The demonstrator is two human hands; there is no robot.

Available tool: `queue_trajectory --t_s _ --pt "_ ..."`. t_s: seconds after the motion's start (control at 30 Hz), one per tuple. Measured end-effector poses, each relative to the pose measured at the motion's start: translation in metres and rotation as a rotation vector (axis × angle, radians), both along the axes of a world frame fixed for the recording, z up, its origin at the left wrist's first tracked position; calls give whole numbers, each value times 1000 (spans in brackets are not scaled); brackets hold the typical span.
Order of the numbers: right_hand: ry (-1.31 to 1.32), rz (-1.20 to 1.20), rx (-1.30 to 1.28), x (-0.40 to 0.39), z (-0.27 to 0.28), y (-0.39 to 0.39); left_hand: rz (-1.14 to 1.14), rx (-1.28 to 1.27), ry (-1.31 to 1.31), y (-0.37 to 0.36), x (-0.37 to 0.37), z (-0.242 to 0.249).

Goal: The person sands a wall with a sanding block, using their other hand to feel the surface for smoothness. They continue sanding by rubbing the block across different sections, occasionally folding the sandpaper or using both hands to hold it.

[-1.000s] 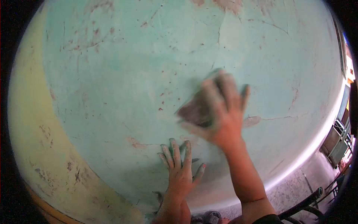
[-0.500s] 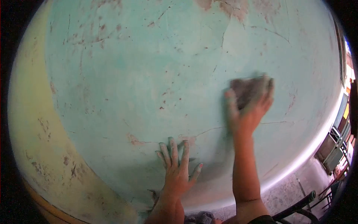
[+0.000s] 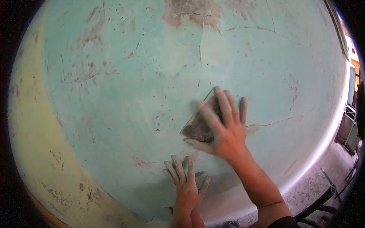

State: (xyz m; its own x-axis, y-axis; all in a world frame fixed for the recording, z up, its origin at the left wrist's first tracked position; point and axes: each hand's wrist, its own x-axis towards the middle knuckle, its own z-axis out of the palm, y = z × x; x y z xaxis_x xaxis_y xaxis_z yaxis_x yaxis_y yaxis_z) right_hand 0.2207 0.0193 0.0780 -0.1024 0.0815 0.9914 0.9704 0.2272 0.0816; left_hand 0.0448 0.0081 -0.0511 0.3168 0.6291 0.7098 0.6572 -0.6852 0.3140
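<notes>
A worn sheet of sandpaper point(image 3: 198, 128), dark grey-brown with a pale straight edge, lies against the pale green wall point(image 3: 129, 102). My right hand point(image 3: 228, 133) presses it to the surface, fingers spread across it and thumb along its lower edge; part of the sheet is hidden beneath them. Lower and to the left, my left hand point(image 3: 186, 186) rests on the wall with its dusty fingers apart, holding nothing. Its fingertips are near a chipped patch and a thin crack.
A yellow band point(image 3: 28, 133) runs down the wall's left side. Bare plaster point(image 3: 192, 13) shows at the top, with cracks below it. At lower right are dark metal tubing point(image 3: 317, 203) and a dusty floor point(image 3: 304, 193).
My right hand has moved down and left across the wall with the sandpaper, tilting leftward. The left hand stays on the same part of the wall, while the view has shifted.
</notes>
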Motion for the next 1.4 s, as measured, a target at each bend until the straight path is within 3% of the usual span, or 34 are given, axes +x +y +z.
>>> queue_trajectory --t_s 0.03,0.13,0.3,0.37,0.57,1.4 --pt "14 15 -30 4 1 -1 2 -10 5 -1 0 2" --pt "269 -72 201 35 16 1 -5 -10 5 1 -3 1" --pt "193 -176 202 44 12 -4 -32 -6 -14 1 0 2" --pt "166 -188 194 43 9 -3 56 -23 61 1 1 -1" --pt "186 -122 218 46 8 1 -50 4 -14 0 -2 4" --pt "170 -137 211 44 8 1 -26 -66 18 -13 -2 18"
